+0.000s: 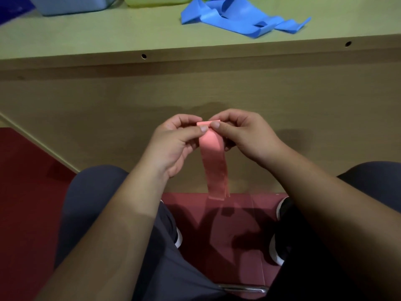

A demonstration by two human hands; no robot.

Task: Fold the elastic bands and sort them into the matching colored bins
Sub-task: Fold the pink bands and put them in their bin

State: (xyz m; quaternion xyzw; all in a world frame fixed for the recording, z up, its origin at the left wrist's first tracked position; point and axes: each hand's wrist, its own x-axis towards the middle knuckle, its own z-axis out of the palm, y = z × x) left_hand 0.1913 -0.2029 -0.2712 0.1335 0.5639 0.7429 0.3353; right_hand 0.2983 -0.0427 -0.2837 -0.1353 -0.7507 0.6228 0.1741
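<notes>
One pink band [213,161]; one blue band heap [234,17]; two bins [71,5] [156,1]; two hands [173,144] [245,137].

On the desk [108,33] a loose band [234,18] lies at the far right; an inner bin [156,1] and an outer bin [71,5] stand to its left at the back. Before the desk's front panel, left grip [173,140] and right grip [245,135] meet, pinching a folded band [213,161] that hangs between them above the floor [227,235]

The top edge of the frame cuts off the blue bin [71,5], the yellow bin [156,0] and the upper part of the blue band [238,25]. The fingers [202,128] cover the folded top of the pink band [213,161].
</notes>
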